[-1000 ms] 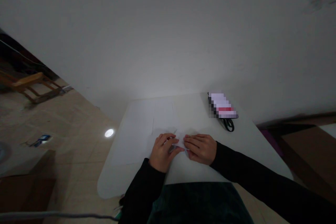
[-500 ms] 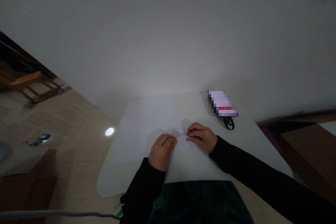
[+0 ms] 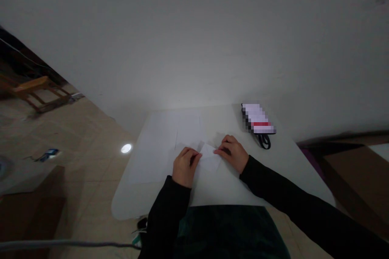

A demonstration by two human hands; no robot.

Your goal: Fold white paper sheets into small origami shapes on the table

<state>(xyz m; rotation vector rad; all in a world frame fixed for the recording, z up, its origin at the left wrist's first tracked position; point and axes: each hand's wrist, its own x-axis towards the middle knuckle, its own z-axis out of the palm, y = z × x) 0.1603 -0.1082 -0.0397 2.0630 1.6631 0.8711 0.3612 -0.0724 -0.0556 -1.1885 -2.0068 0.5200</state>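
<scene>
A folded paper (image 3: 209, 158), white and roughly square-cornered, lies on the near middle of the desk (image 3: 130, 206), between the two hands and touching both. The left grip (image 3: 185, 166) is curled closed over the paper's left edge, its fingers bent down and together, and it has hold of that edge. The right grip (image 3: 231, 153) sits at the paper's upper right corner, with its fingers bent and lying over the fold; the thumb is mostly hidden, so I cannot tell whether it pinches the paper or only presses on it.

Black sleeves (image 3: 166, 214) cover both forearms, and the right arm reaches in from the lower right. A dark green garment (image 3: 227, 230) fills the bottom edge of the view, just past the desk's near edge.

Faint flat sheets (image 3: 161, 149) lie on the desk beyond and left of the left grip. Near the far edge, well right of the paper, sits a blurred packet (image 3: 258, 118) with a red band, and a black strap (image 3: 264, 141) trails from it. A white wall (image 3: 194, 36) rises behind the desk. On the tiled floor (image 3: 91, 141) to the left are a wooden stool (image 3: 38, 91) and a small blue object (image 3: 48, 154), and a grey cable (image 3: 60, 245) crosses the lower left.
</scene>
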